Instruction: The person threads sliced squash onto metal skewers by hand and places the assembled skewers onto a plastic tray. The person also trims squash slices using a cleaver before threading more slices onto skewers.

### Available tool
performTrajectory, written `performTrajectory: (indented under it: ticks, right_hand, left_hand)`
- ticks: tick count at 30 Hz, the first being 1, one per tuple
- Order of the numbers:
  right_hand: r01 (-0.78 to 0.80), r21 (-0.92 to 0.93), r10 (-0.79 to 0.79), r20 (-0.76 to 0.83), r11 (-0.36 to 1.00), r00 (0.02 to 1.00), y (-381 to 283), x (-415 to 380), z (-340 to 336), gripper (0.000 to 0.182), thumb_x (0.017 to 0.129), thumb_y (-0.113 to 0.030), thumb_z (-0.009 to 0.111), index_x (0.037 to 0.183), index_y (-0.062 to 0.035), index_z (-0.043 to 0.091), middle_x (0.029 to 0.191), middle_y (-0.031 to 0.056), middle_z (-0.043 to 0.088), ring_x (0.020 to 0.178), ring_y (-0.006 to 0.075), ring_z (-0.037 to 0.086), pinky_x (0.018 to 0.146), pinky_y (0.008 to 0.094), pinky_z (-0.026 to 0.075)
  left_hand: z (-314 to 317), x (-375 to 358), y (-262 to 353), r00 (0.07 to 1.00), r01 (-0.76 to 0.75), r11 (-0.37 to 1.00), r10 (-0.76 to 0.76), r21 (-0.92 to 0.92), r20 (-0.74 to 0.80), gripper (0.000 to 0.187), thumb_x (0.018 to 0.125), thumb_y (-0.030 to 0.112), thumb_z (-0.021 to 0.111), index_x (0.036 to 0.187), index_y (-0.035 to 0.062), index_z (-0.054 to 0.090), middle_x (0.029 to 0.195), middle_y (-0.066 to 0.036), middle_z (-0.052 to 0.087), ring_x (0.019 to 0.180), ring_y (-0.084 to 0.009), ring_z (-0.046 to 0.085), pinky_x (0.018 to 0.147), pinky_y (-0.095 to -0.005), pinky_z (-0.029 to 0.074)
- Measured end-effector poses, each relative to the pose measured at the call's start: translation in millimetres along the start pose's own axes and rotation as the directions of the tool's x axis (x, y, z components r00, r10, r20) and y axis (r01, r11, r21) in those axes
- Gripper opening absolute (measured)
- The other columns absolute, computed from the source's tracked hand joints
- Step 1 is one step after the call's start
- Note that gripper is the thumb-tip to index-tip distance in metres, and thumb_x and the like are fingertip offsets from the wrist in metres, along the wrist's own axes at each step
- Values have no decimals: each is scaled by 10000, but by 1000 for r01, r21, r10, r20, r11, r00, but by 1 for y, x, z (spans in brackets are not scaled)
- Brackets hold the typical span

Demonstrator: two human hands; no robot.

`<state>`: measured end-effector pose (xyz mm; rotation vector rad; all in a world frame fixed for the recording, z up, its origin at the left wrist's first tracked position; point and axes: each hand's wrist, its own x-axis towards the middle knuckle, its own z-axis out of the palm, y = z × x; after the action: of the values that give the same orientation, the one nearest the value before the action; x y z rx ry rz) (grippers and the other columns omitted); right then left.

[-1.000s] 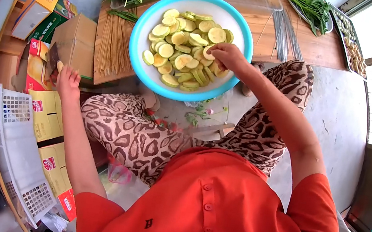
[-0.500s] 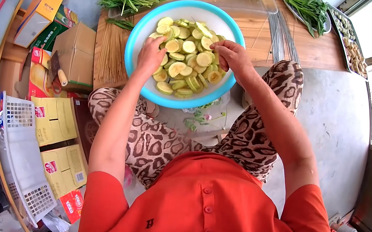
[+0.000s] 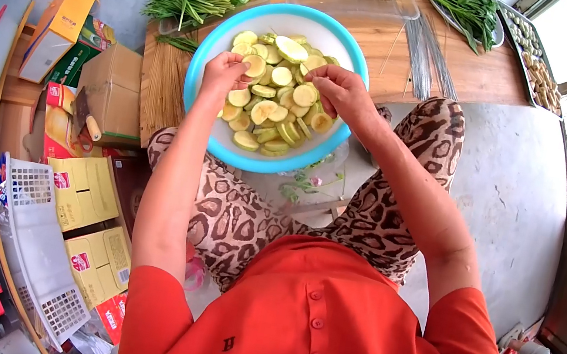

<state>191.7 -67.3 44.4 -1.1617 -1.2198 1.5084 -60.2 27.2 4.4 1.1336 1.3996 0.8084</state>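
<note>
We had both hands in the bowl (image 3: 197, 118), left hand (image 3: 223, 73) pinching one slice (image 3: 254, 65), right hand (image 3: 341, 90) curled over slices (image 3: 274, 104) lying just below our fingers.

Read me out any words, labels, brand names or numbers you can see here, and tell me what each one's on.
"B": a small dark letter on the front of the orange shirt.
Red logos on the yellow cartons: too small to read.
Print on the orange box and the green box: too blurred to read.
Nothing readable on the blue-rimmed bowl, which the left hand and right hand reach into.
</note>
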Motion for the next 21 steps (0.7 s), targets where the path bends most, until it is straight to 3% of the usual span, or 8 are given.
performTrajectory:
  ticks: [1, 2, 4, 8, 11, 21]
  right_hand:
    - [5, 0, -5, 5, 1000, 1000, 1, 0, 1, 190, 928, -125, 495, 1007, 13, 600, 542, -30, 426, 436, 55, 378, 410, 217, 313]
    - [13, -7, -13, 24, 1000, 1000, 3, -2, 1, 181, 913, -126, 509, 986, 8, 608, 551, -30, 445, 439, 52, 392, 413, 220, 312]
    - [25, -15, -24, 49, 1000, 999, 4, -5, 4, 173, 898, -127, 523, 965, 2, 616, 560, -30, 464, 443, 49, 407, 417, 223, 311]
    - [32, -107, -26, 55, 994, 998, 5, -16, 15, 149, 883, -113, 540, 949, -23, 640, 572, -47, 471, 496, 34, 405, 449, 219, 333]
    - [91, -243, -75, 71, 966, 995, 13, -19, 21, 150, 882, -106, 540, 964, -21, 632, 559, -39, 456, 524, 38, 386, 479, 229, 328]
    - [94, -257, -71, 98, 962, 993, 11, -17, 26, 159, 917, -108, 529, 1016, -32, 628, 595, -75, 429, 527, 16, 342, 461, 202, 278]
  left_hand:
    - [-5, -3, 5, 999, 14, 991, -9, -134, 41, 219, 865, 134, 636, 1026, 19, 540, 897, -82, 628, 764, -177, 631, 663, -285, 531]
    - [-9, -6, 8, 999, 9, 991, -4, -134, 35, 219, 865, 134, 636, 1026, 19, 540, 897, -82, 628, 764, -177, 631, 663, -285, 531]
    - [-15, -9, 11, 999, 46, 900, -42, -434, 18, 213, 874, 122, 619, 1048, 31, 538, 892, -83, 618, 741, -182, 608, 676, -306, 530]
    - [-26, -6, -5, 992, 87, 724, -123, -684, -4, 249, 853, 135, 655, 1061, 43, 551, 964, -84, 561, 819, -191, 550, 722, -301, 513]
    - [-25, -6, -11, 991, 59, 676, -129, -734, -40, 235, 849, 145, 657, 1040, 48, 559, 939, -81, 559, 810, -187, 542, 702, -293, 509]
    - [-18, 0, -10, 988, 13, 670, -124, -742, -95, 188, 864, 173, 647, 1012, 79, 578, 890, -52, 574, 739, -167, 532, 634, -282, 493]
